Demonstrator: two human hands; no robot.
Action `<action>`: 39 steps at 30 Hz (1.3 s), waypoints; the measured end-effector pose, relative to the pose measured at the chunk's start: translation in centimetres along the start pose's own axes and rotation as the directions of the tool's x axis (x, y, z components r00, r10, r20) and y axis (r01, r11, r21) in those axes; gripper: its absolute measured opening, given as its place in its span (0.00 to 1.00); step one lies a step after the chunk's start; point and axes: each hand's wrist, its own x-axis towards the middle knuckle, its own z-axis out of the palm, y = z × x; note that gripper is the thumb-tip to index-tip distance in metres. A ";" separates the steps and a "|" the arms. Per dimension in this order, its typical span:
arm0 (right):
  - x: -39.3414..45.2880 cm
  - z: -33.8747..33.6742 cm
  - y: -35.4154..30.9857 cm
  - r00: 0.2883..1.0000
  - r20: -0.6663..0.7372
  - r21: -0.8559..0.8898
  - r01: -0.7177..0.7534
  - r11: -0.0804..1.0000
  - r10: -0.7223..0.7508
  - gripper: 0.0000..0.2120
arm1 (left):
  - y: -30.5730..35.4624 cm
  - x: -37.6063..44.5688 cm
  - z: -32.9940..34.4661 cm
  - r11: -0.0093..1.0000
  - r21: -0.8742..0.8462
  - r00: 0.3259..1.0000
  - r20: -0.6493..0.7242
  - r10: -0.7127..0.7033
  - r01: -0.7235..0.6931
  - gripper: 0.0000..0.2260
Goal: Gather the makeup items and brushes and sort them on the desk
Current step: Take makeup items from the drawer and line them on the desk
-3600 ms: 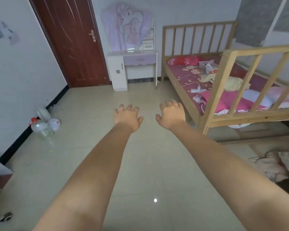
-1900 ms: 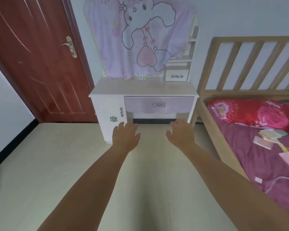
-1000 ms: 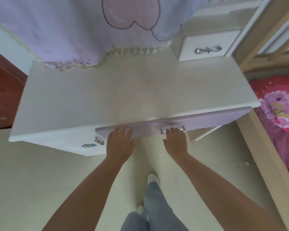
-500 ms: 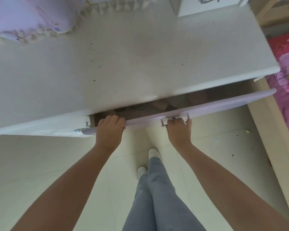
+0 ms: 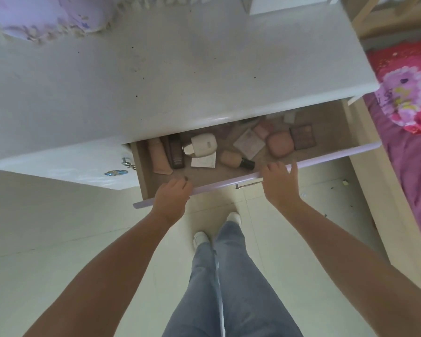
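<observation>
The lilac drawer front (image 5: 326,157) of the white desk (image 5: 204,69) stands pulled out. My left hand (image 5: 171,199) grips its left part, fingers curled over the top edge. My right hand (image 5: 280,182) grips the edge by the metal handle (image 5: 248,184). Inside lie a pink tube (image 5: 159,155), a dark brown tube (image 5: 176,154), a white case (image 5: 201,145), a foundation bottle with a black cap (image 5: 236,159), a pale square compact (image 5: 249,143), a pink rounded compact (image 5: 280,144) and an eyeshadow palette (image 5: 303,136). The drawer's back is hidden under the desktop.
A wooden bed frame (image 5: 384,190) with pink bedding (image 5: 413,98) runs along the right. A lilac cloth (image 5: 49,15) hangs over the desk's back left, and a small white drawer unit (image 5: 289,3) sits at the back right. My legs (image 5: 229,288) stand below the drawer.
I walked across the room to the desk, took hold of the drawer front with both hands and pulled it out. The makeup items inside have come into view.
</observation>
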 end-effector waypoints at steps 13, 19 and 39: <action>1.6 1.8 1.9 0.949 0.102 0.039 0.296 0.954 -0.299 0.08 | -0.1 0.0 2.7 0.999 -0.025 0.995 0.096 -0.023 0.025 0.29; 2.3 -0.2 1.7 0.832 0.490 0.111 0.237 0.965 -0.260 0.15 | 0.9 -0.5 2.4 0.988 -0.041 0.983 0.116 -0.142 0.147 0.22; 11.5 4.7 -9.4 0.865 0.376 0.326 0.213 0.921 -0.333 0.29 | -3.1 9.2 5.9 0.432 -0.216 0.482 0.350 -0.803 0.876 0.16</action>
